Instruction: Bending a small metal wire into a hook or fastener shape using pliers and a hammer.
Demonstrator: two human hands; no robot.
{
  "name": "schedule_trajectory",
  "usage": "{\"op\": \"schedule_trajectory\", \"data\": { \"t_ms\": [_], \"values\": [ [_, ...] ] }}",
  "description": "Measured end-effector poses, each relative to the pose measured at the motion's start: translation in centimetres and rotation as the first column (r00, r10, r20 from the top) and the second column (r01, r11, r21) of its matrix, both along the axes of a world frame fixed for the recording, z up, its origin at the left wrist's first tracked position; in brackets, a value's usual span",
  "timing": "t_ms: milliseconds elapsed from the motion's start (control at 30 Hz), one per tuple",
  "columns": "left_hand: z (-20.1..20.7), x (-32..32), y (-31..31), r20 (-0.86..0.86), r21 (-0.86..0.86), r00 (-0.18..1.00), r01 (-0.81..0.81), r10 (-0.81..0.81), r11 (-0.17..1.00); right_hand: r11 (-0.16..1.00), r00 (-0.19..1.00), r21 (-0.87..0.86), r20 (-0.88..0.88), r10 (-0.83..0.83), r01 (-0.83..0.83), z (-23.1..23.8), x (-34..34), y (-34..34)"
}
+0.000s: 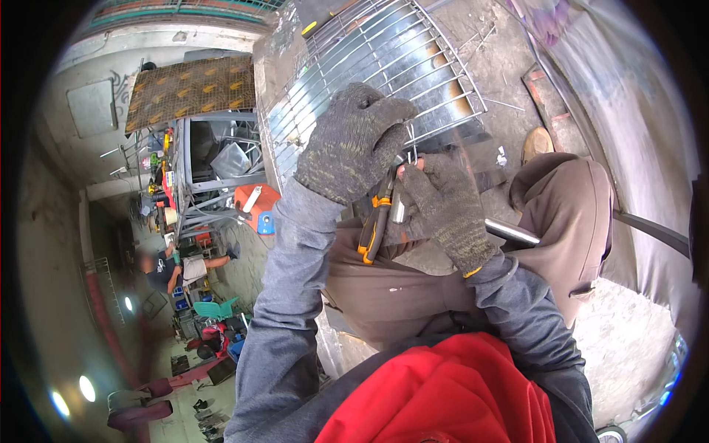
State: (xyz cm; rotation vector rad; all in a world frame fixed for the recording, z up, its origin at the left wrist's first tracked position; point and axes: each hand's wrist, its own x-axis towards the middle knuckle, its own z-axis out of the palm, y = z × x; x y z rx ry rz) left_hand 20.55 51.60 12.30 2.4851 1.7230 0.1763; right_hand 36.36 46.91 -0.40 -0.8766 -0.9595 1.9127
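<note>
Both my hands wear dark grey knit gloves and are close together. My left hand is closed at the edge of a silver wire rack; what lies inside its grip is hidden. My right hand pinches the lower end of a small bent wire, a bare fingertip showing. Pliers with orange and black handles hang between the hands, their jaws near the fingertips; I cannot tell which hand bears them. A short shiny metal cylinder shows beside my right fingers. Another metal tube sticks out past my right wrist.
Under the rack lies a shiny metal sheet. A yellow-handled tool rests near its far left corner. Left are a metal frame table and an orange-red object. A person is farther left. A grey sheet hangs right.
</note>
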Motion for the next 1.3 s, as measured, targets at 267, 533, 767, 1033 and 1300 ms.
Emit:
{"op": "schedule_trajectory", "data": {
  "t_ms": [267,533,767,1033,1300],
  "values": [
    [0.0,0.6,-0.1,0.193,-0.174,0.96,-0.17,0.203,0.97,0.892,0.934,0.387,0.165,-0.316,0.233,-0.7,-2.0,-0.8],
    [0.1,-0.4,0.7,0.109,-0.148,0.992,-0.045,0.061,0.988,0.877,0.932,0.425,0.171,-0.321,0.224,0.1,-1.5,-0.9],
    [1.0,0.4,0.7,0.103,-0.233,0.986,-0.104,0.131,0.967,0.997,0.997,-0.073,-0.068,-0.02,0.015,-0.2,-0.6,-0.1],
    [0.3,-0.4,0.9,0.118,-0.147,0.993,-0.003,0.021,0.989,0.728,0.867,0.665,0.254,-0.43,0.167,-1.7,-1.3,-0.8],
    [-1.1,-1.1,0.9,0.101,-0.015,0.994,-0.031,0.032,0.999,0.668,0.866,0.728,0.226,-0.446,0.154,-0.3,-0.1,0.3]
  ]
}}
